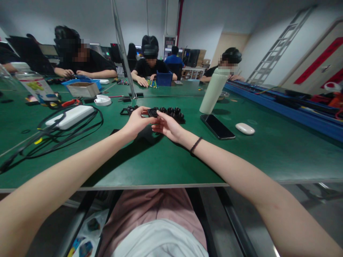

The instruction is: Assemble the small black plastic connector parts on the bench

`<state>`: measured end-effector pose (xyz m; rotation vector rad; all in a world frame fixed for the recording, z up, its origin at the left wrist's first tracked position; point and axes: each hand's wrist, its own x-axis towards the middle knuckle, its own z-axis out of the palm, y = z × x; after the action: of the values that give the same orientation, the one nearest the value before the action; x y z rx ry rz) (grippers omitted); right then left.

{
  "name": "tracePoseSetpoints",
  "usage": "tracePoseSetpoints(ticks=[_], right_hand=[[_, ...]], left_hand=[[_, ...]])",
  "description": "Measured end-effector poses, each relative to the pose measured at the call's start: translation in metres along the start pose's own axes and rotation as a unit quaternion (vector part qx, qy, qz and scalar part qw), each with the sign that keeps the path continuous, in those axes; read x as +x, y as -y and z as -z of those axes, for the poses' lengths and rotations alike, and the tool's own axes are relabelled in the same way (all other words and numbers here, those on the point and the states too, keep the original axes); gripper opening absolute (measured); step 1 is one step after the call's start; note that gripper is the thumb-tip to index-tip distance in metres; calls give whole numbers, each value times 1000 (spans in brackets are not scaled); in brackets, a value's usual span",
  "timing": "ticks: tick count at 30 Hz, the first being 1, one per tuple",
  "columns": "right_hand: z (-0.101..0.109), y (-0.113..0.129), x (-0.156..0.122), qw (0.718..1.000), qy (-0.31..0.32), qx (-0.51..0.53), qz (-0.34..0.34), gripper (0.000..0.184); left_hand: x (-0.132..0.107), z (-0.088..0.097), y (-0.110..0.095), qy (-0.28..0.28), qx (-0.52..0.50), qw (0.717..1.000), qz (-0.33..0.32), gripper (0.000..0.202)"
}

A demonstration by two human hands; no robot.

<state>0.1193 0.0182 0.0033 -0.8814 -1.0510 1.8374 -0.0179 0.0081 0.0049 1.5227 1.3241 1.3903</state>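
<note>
Between both hands, just above the green table, is a small black square part with a round recess. My left hand grips its left side, thumb below and fingers along the top. On the right side, my right hand pinches it with the thumb on its edge and the other fingers curled beneath. Several black round parts lie in a cluster right behind my right hand. Black frame-like pieces lie beyond my left hand, partly hidden by it.
At right stand a pale green bottle, a phone and a white oval case. A white power brick with looped black cables lies left. A metal pole rises behind. Several people work across the table near a blue bin.
</note>
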Motion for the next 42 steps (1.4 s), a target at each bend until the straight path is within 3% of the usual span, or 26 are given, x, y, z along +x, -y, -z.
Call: tracePoseSetpoints(ticks=[19,32,42], right_hand=[[-1,-2,1,1000,-6,-2,12,23],[3,-4,4,999,-13,18,32,9],[2,-3,2,999,-6,21,31,12]], left_hand=[[-3,0,-1,2,63,996,-63,41],[-3,4,-2,-11,113,992,-62,31],[-1,4,-1,-8,136,990,-48,35]])
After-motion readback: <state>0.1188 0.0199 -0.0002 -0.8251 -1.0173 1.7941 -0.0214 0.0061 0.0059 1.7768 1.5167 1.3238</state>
